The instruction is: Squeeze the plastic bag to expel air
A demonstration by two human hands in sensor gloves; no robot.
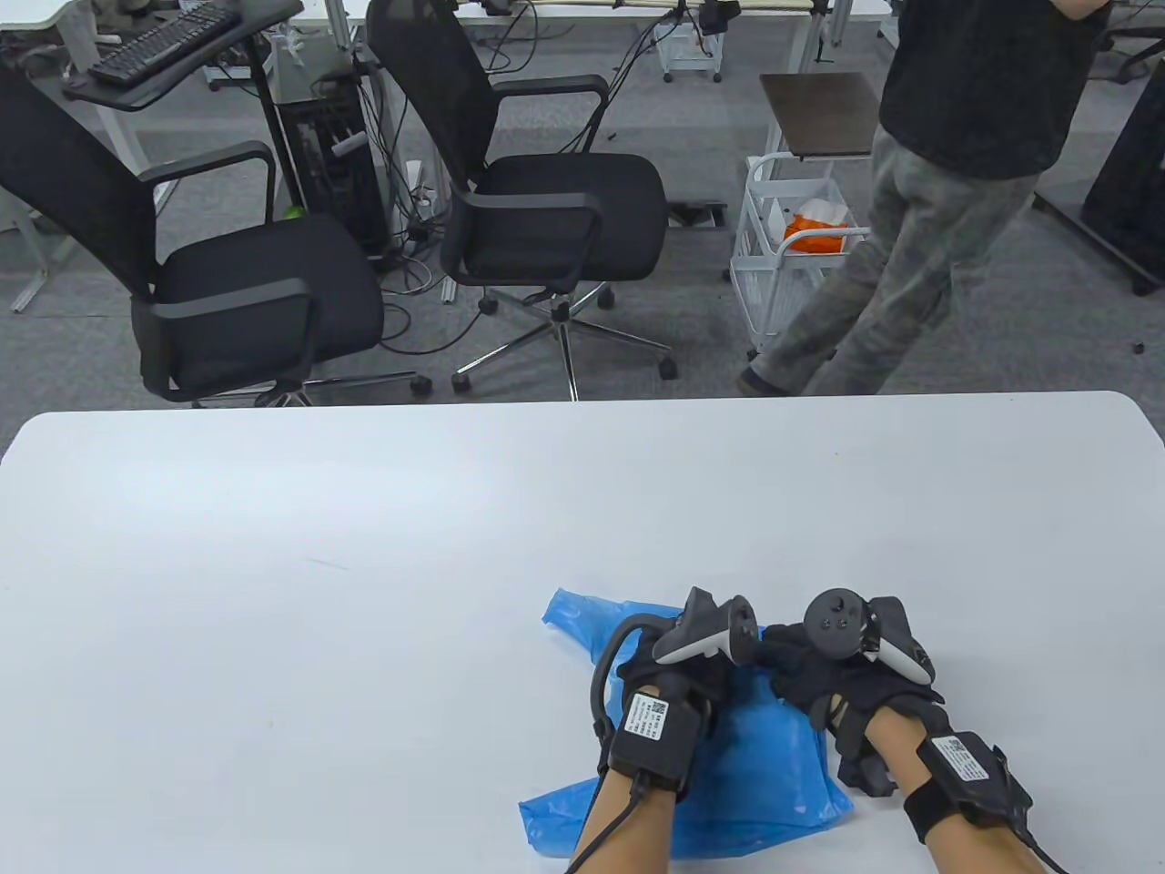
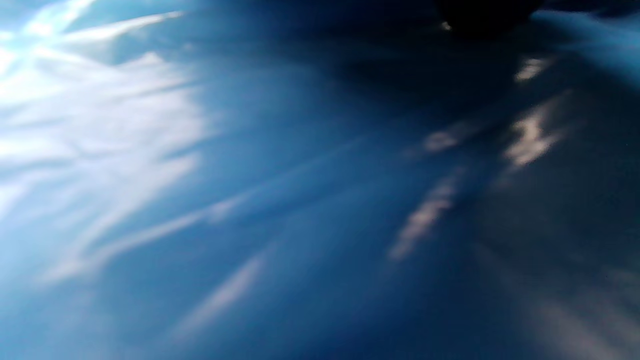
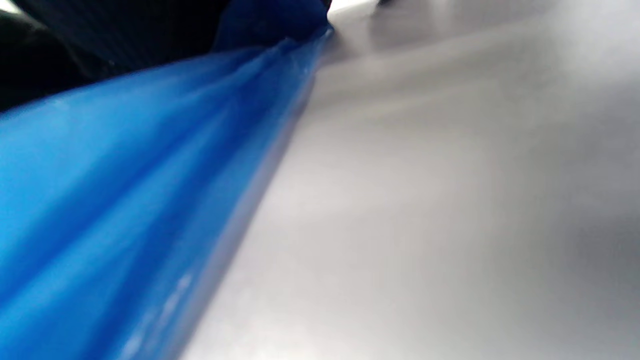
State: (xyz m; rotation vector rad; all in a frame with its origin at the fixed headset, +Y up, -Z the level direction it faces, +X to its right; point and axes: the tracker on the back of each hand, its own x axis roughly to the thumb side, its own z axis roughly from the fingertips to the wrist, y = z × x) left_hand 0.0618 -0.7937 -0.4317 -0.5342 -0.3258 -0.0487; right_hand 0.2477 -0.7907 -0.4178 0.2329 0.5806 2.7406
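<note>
A blue plastic bag [image 1: 764,783] lies on the white table [image 1: 364,564] near the front edge, right of centre. My left hand [image 1: 678,678] rests on top of the bag's middle. My right hand [image 1: 819,683] rests on the bag's right part, close beside the left hand. The trackers hide the fingers of both hands. The left wrist view is filled with blurred blue bag film [image 2: 280,210]. In the right wrist view the bag [image 3: 125,200] lies against the table [image 3: 450,200], seen from very close.
Two black office chairs [image 1: 546,209] stand beyond the table's far edge. A person [image 1: 928,200] stands at the far right beside a white wire cart [image 1: 783,264].
</note>
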